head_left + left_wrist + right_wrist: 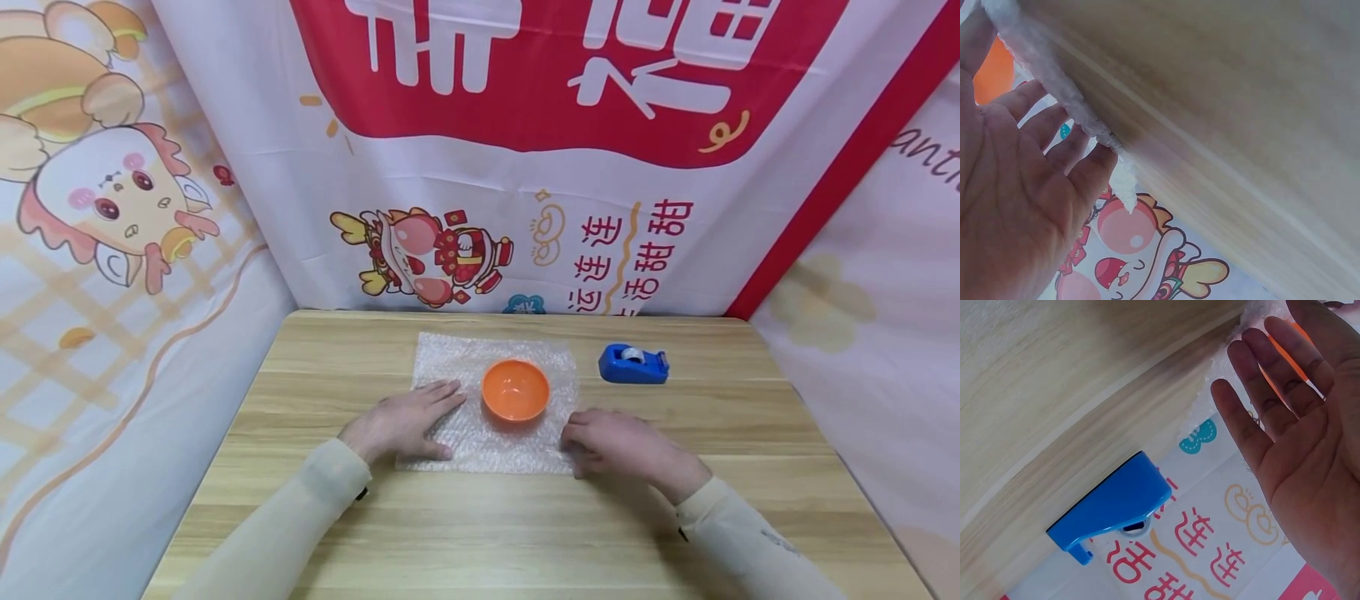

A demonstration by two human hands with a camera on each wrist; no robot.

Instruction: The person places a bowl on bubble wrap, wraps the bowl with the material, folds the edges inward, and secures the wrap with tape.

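An orange bowl (515, 392) stands upright, its opening facing up, on a flat sheet of bubble wrap (487, 450). On the sheet's left side lies my left hand (408, 423), fingers extended and thumb spread, the fingertips touching the wrap. My right hand (626, 446) is at the sheet's lower right edge, fingertips at the border. The right wrist view shows the fingers of that hand fairly straight, with part of the bowl (1282, 378) visible behind them. Neither hand touches the bowl.
A blue tape dispenser (630, 367) with a roll in it stands beyond my right hand, to the right of the sheet. Everything lies on a wooden table (480, 542). Printed cloth hangings (517, 183) rise behind its back edge and along both sides.
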